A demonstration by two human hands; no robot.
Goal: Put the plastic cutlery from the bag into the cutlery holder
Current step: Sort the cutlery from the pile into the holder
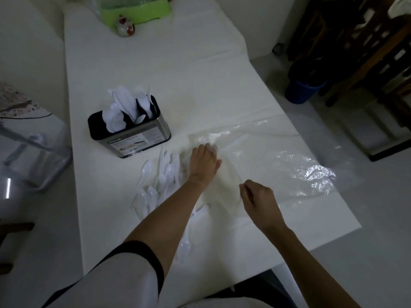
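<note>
A clear plastic bag (287, 165) lies flat across the white table (178, 63). My left hand (203, 162) reaches into the bag's mouth, fingers hidden under the film. My right hand (259, 201) pinches the bag's near edge and lifts it a little. A heap of white plastic cutlery (160, 181) lies on the table just left of my left wrist, with more pieces under my forearm. The black and steel cutlery holder (131, 132) stands behind the heap, with white forks, knives and spoons upright in it.
A transparent chair (29, 150) stands left of the table. At the far end sit a green container (133, 10) and a small figurine (125, 26). A blue bin (303, 91) and dark wooden furniture (364, 52) stand on the floor to the right.
</note>
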